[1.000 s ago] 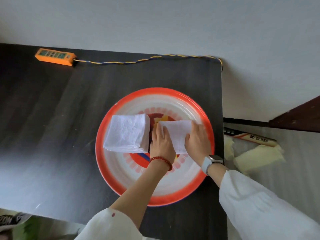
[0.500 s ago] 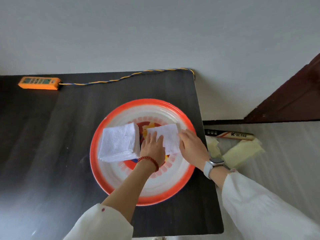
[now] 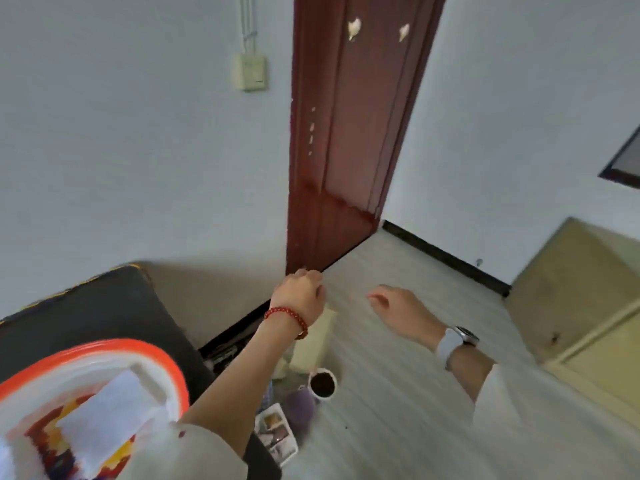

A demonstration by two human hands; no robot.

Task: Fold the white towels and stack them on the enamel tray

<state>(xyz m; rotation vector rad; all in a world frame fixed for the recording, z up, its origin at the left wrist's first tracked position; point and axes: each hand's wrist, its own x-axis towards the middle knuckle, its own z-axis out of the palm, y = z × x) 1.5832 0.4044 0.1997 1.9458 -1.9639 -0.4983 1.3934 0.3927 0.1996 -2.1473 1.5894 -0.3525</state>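
Note:
The red-rimmed enamel tray [image 3: 152, 355] sits on the dark table [image 3: 104, 306] at the lower left, blurred. A folded white towel [image 3: 107, 410] lies in it, and a sliver of another white towel [image 3: 4, 459] shows at the left edge. Both hands are off the tray, raised over the floor to the right of the table. My left hand [image 3: 301, 296], with a red bead bracelet, has loosely curled fingers and holds nothing. My right hand [image 3: 398, 306], with a watch on the wrist, is spread and holds nothing.
A dark red door [image 3: 346, 133] stands straight ahead, with a wooden cabinet [image 3: 575, 299] at the right. On the floor beside the table are a white cup [image 3: 322, 383] with dark contents, a pale yellow sheet [image 3: 315, 341], a purple object [image 3: 299, 407] and printed cards [image 3: 277, 434].
Both hands have let go of the folded towel and lifted off the tray toward the right. The view has swung right, off the table and onto the floor and door.

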